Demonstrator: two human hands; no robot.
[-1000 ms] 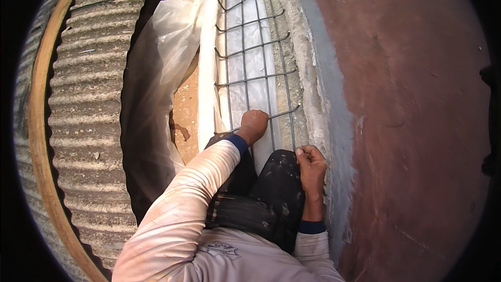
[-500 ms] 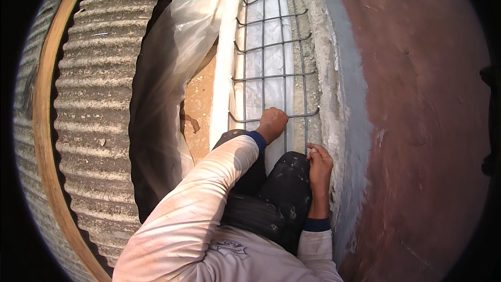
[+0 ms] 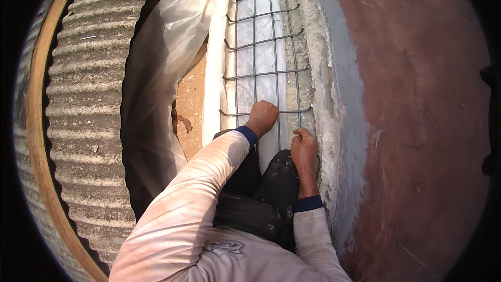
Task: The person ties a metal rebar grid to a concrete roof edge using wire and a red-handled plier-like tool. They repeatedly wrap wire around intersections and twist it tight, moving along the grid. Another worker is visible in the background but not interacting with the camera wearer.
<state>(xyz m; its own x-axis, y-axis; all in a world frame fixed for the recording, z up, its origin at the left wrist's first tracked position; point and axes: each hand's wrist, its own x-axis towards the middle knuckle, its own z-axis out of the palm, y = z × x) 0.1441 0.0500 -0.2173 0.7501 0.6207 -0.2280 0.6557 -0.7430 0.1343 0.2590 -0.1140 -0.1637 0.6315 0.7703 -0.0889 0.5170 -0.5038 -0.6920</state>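
A grid of thin steel reinforcing bars (image 3: 277, 75) runs away from me along the top of the wall, its crossbars hooked up at the ends. My left hand (image 3: 263, 116) is closed in a fist around the nearest crossbar, left of its middle. To the right and a little nearer, my right hand (image 3: 303, 149) has its fingers curled together beside the outer long bar, close to my knee. Whatever it may be pinching is too small to make out. White plastic sheeting (image 3: 264, 34) lies beneath the bars.
A rough concrete edge (image 3: 323, 99) borders the grid on the right, beside a reddish-brown surface (image 3: 412, 125). On the left are a pale board (image 3: 213, 83), loose clear plastic sheet (image 3: 182, 26), corrugated roofing (image 3: 94, 109) and a wooden beam (image 3: 37, 99).
My right hand has moved up along the outer bar, and its fingers are more tightly curled. My left hand stays on the same crossbar. The whole view has shifted slightly.
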